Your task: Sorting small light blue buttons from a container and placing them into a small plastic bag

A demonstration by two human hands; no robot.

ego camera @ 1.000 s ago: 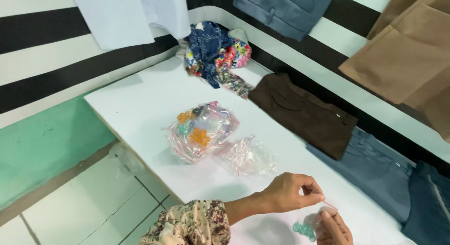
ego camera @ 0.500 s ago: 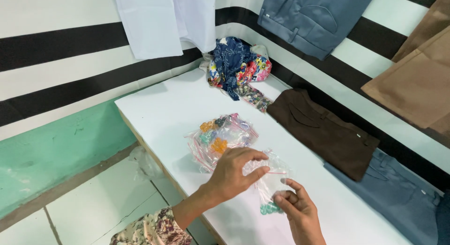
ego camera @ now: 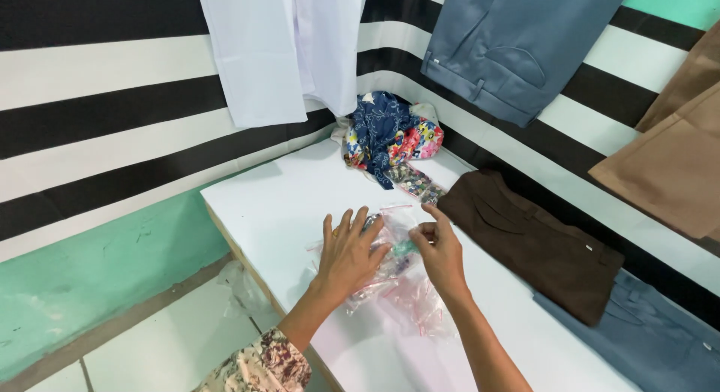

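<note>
On the white bench, my left hand lies spread flat on clear plastic bags; at its 3 o'clock, my right hand pinches a small green piece.

Glossy clear plastic bags, matt table

White table, b/w striped wall, brown trousers, floral sleeve.

Your left hand lies flat, fingers spread, palm down; your right hand pinches thumb to fingertips beside it.
</note>
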